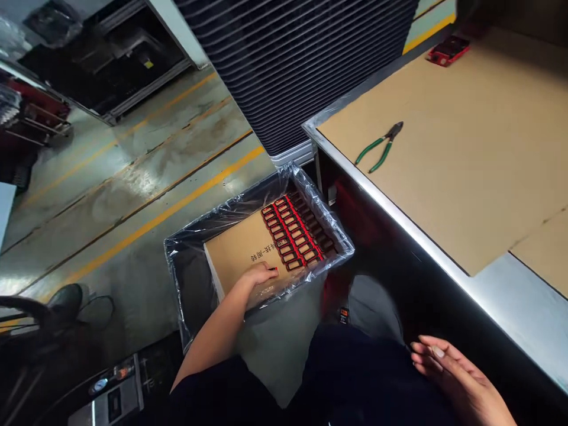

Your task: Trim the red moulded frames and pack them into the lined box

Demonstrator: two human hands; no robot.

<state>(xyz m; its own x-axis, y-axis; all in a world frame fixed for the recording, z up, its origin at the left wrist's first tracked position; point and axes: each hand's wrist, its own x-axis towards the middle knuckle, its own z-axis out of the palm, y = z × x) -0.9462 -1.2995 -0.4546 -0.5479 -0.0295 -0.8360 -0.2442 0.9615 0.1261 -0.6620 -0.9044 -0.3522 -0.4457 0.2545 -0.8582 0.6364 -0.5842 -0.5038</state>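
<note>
My left hand [260,274] reaches down into a plastic-lined bin [186,260] on the floor. Its fingers are curled at the edge of a brown cardboard sheet [239,251] with printed characters, close to rows of small red and black parts [295,231]; a tiny red piece shows at the fingertips. I cannot make out whether it grips the sheet or a part. My right hand [452,370] hangs at the lower right beside my dark-clothed lap, fingers stretched and apart, holding nothing.
A metal-edged workbench [444,254] at the right is covered with cardboard [465,148]; green-handled pliers [379,148] and a red part [448,50] lie on it. A tall stack of black trays [293,65] stands behind the bin. Yellow lines cross the floor [133,177].
</note>
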